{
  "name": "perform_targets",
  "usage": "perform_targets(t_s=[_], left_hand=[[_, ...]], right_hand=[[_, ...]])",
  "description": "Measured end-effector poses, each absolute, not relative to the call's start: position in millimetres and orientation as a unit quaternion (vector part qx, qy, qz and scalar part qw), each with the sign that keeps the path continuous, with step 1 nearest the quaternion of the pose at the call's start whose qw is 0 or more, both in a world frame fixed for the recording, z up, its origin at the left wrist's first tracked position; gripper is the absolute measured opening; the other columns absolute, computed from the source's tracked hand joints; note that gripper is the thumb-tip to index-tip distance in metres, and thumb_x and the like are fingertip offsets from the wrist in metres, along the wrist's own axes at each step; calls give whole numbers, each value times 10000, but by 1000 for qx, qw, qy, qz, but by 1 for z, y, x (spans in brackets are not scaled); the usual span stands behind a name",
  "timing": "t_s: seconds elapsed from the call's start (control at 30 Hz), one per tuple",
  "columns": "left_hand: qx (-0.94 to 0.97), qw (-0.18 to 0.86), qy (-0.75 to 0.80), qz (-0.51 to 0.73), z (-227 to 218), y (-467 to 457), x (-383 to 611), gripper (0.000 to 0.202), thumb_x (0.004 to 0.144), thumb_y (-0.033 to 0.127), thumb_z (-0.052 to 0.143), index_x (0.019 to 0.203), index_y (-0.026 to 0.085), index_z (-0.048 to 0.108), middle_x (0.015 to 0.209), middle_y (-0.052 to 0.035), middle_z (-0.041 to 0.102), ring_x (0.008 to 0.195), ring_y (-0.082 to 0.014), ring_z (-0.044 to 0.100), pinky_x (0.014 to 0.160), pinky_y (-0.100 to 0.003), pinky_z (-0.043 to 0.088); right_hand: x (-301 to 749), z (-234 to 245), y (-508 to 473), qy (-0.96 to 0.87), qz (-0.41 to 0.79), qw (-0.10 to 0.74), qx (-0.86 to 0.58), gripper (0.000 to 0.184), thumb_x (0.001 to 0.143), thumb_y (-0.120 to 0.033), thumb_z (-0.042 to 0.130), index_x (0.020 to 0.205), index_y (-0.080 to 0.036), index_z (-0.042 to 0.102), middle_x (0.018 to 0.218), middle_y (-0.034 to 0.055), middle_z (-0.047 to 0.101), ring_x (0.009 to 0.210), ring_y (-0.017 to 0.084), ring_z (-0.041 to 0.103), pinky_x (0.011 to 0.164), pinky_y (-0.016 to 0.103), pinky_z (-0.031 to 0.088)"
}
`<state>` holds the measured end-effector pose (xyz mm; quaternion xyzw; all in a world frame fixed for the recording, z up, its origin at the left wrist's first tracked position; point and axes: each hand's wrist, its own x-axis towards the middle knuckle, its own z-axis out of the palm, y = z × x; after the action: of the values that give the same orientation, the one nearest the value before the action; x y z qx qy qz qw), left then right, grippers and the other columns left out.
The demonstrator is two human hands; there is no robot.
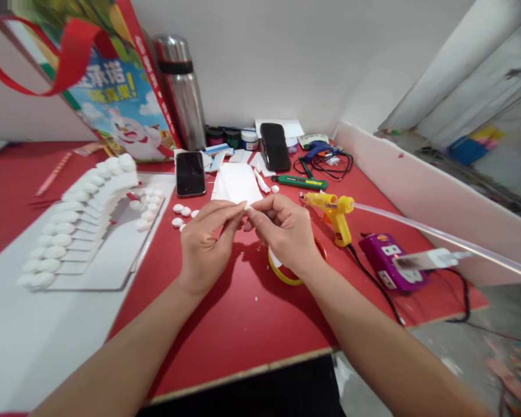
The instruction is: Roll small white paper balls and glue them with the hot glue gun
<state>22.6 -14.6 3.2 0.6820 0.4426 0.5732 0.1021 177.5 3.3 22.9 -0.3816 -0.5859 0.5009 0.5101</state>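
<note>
My left hand (208, 246) and my right hand (289, 234) meet over the middle of the red table, fingertips pinched together. Between them is a small white piece (248, 207), mostly hidden by the fingers. Left of my left hand lie several small white rounded lumps (178, 222). Behind my hands are sheets of white card (238, 178). A yellow ring-shaped object (290, 282) rests partly hidden beneath my right hand. Farther left, a white stepped model (99, 231) is lined with white rounded lumps along its outer edge, with more in a cluster beside it.
At right lie a yellow glue gun (336, 215) with a long clear stick and a purple power box (393, 262). A green utility knife (299, 182), two phones (190, 174), paint jars (249, 139) and a steel flask (183, 95) stand or lie behind. A picture bag (125, 116) is back left.
</note>
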Motion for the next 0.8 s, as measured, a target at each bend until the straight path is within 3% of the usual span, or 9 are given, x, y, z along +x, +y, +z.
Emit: perform_targets(t_s=[0.17,0.4,0.5,0.6,0.7,0.8], left_hand=[[675,216,421,567,7,-11,16,187,945,182,704,1080,249,813,989,-45,803,879,-173,738,820,-300,595],[686,174,432,559,8,-17,22,182,982,184,650,1058,241,805,882,-23,767,780,-145,692,765,-274,558],[668,183,449,564,7,-15,22,161,976,182,654,1033,233,796,873,-19,764,788,-152,695,777,-280,560],[659,188,461,564,5,-11,17,145,966,181,661,1022,224,788,927,-25,778,841,-167,712,808,-289,565],[672,172,457,556,6,-9,13,143,959,173,661,1013,214,787,964,-32,786,876,-172,718,829,-286,564],[691,181,438,546,7,-9,13,152,966,174,649,1012,212,789,968,-40,786,894,-178,716,845,-292,564]], right_hand=[[183,19,6,-635,481,478,-371,250,922,-419,722,904,-190,623,723,6,709,610,117,630,564,251,476],[184,19,4,-669,425,477,-379,167,935,-326,706,887,-183,635,738,8,720,604,106,634,588,239,501],[185,27,7,-587,546,463,-378,282,905,-435,740,870,-181,622,740,13,729,517,99,614,519,232,517],[190,37,12,-469,704,391,-363,361,942,-530,672,924,-172,627,794,66,764,568,151,692,531,266,586],[196,41,17,-392,802,315,-322,330,1018,-465,562,989,-150,655,845,107,780,671,176,733,605,291,634],[198,40,18,-370,830,303,-286,225,963,-346,663,966,-122,674,835,88,766,596,115,656,540,222,575]])
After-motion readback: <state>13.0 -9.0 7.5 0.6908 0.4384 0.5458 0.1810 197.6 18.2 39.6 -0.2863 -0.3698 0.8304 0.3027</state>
